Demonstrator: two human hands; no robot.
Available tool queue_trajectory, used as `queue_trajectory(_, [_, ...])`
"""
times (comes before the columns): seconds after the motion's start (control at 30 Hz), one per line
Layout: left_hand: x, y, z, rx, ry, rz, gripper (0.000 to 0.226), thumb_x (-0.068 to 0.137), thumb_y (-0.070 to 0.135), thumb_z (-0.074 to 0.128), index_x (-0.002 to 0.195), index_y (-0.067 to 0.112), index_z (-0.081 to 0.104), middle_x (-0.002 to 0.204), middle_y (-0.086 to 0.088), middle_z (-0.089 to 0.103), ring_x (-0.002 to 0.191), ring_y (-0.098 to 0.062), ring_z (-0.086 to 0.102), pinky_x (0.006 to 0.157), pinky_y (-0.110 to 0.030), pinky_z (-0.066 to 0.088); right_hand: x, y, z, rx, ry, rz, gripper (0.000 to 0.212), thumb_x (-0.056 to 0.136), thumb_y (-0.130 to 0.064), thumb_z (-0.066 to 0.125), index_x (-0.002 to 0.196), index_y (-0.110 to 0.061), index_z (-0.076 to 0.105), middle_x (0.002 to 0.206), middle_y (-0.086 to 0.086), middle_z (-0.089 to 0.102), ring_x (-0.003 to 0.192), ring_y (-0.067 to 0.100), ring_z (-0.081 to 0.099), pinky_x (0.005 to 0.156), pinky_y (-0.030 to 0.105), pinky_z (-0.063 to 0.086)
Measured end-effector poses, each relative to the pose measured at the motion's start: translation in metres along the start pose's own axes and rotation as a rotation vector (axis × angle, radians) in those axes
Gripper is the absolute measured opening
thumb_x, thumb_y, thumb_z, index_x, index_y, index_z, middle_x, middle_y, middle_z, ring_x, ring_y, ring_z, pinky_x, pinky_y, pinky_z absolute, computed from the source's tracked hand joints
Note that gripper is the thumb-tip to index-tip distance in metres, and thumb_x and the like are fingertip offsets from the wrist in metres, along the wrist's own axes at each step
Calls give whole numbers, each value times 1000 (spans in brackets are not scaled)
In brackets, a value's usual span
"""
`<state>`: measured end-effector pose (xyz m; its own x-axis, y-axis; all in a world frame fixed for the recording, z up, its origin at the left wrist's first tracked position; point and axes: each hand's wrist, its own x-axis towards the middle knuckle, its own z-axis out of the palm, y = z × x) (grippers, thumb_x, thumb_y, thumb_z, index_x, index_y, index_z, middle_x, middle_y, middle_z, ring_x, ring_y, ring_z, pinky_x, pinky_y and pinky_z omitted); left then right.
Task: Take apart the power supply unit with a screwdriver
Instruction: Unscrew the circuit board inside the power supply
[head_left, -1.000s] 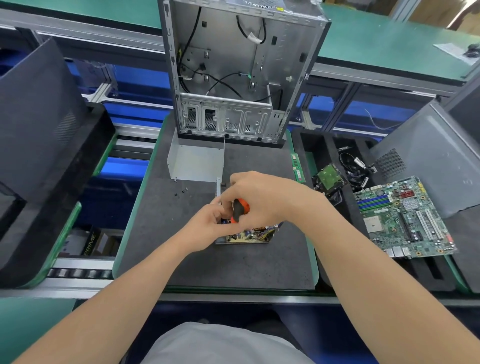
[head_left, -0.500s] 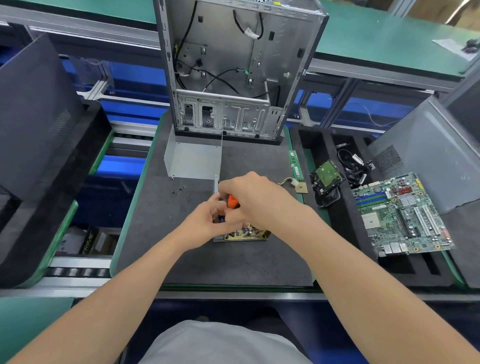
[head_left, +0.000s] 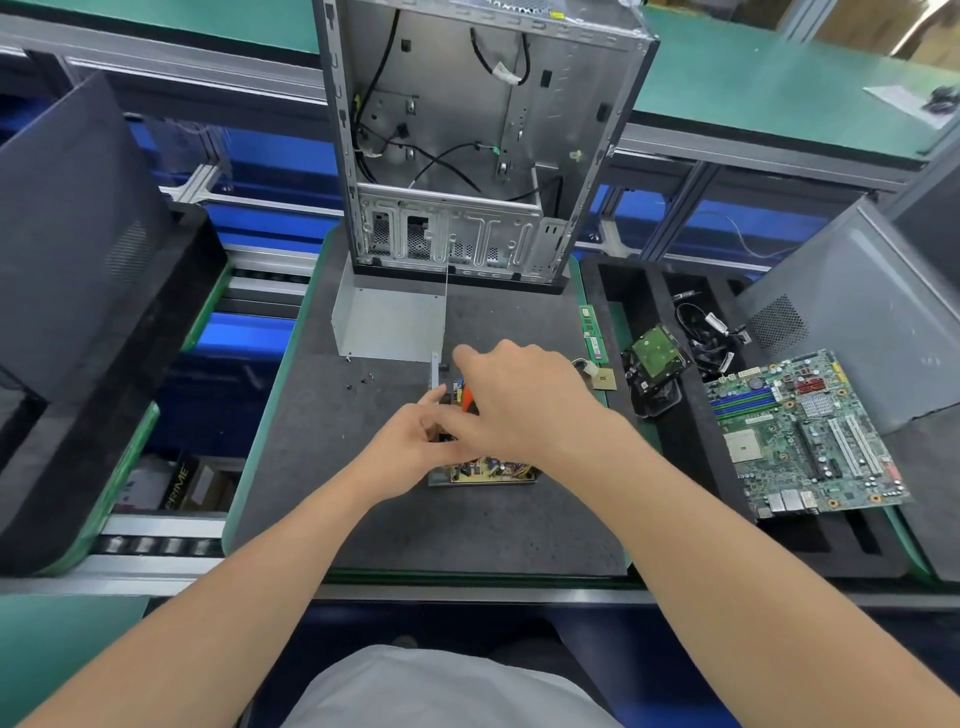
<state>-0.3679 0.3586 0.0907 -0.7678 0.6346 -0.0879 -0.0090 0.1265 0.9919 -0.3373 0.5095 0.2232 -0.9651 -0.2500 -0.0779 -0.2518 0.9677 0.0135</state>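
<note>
Partway: grey-framed power supply unit (head_left: 485, 477), opened.
Right hand (head_left: 519, 402) is gripping orange-handled screwdriver (head_left: 468, 401); left hand (head_left: 408, 444): hold unclear; yellow board (head_left: 501, 467) seemingly awaiting unscrewing.

Bright, even light from overhead; shadows faint and soft-edged on the dark mat (head_left: 467, 530) beneath the right hand (head_left: 519, 400); dull sheen on the metal chassis (head_left: 483, 130); overexposed glare at the upper right corner; straight bench rails bowed by wide-angle distortion toward the edges; centre in focus.
</note>
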Motion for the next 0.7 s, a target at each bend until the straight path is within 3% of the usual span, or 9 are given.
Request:
queue_trajectory(0.1, [0, 0, 0, -18, -18, 11, 15, 78, 40, 81, 92, 42, 79, 115, 18, 74, 147, -40, 41, 119, -68, 29, 3, -8, 7, 38, 19, 123, 48, 95, -56, 54, 74, -14, 41, 65, 0, 39, 55, 26, 44, 50, 30, 27])
queue_trajectory(0.2, [0, 2, -1, 57, -28, 28, 18, 90, 27, 80, 93, 45, 78, 110, 20, 74, 130, -21, 58, 118, -72, 26, 9, -6, 8, 63, -14, 67, 21, 94, -35, 60, 88, -16, 52, 69, 1, 42, 69, 34, 53, 52, 31, 29])
queue_trajectory(0.27, [0, 2, -1, 63, -40, 28, 17, 91, 27, 79, 97, 43, 79, 116, 22, 71, 125, -11, 60, 118, -57, 37, 10, -1, 6, 122, -59, 2, 8, 87, -25, 62, 91, -20, 59, 73, 0, 51, 70, 33, 58, 51, 29, 33])
queue_trajectory(0.33, [-1, 4, -2, 35, -32, 27, 16, 91, 27, 79, 101, 39, 79, 121, 19, 68, 120, -9, 63, 107, -30, 46, 9, 6, 3, 193, -116, -49, 10, 80, -18, 64, 87, -24, 60, 74, -6, 55, 70, 28, 60, 50, 27, 36])
queue_trajectory(0.4, [-2, 4, -1, 21, -12, 26, 17, 91, 24, 79, 105, 34, 80, 125, 11, 67, 115, -12, 67, 99, -21, 48, 10, 14, 0, 235, -178, -128, 15, 78, -14, 69, 86, -25, 64, 79, -9, 52, 72, 19, 58, 53, 28, 40])
queue_trajectory(0.47, [-2, 3, -1, 14, 0, 27, 12, 90, 23, 80, 101, 27, 80, 124, 1, 69, 113, -14, 69, 99, -27, 49, 11, 17, -3, 220, -224, -228, 16, 77, -12, 77, 83, -23, 68, 83, -10, 47, 71, 4, 50, 54, 22, 35])
queue_trajectory(0.53, [-2, 2, -2, 31, 8, 24, 6, 90, 21, 79, 93, 26, 80, 114, 4, 72, 105, -10, 69, 96, -30, 47, 11, 19, -4, 204, -238, -296, 16, 78, -15, 82, 77, -23, 68, 84, -11, 45, 69, -2, 42, 54, 18, 29])
queue_trajectory(0.7, [-2, 2, -3, 64, -7, 15, 9, 89, 29, 80, 90, 38, 81, 107, 22, 73, 113, -9, 64, 105, -45, 51, 5, 16, -11, 188, -193, -288, 5, 85, -25, 72, 89, -22, 70, 87, -7, 50, 73, 1, 46, 62, 28, 43])
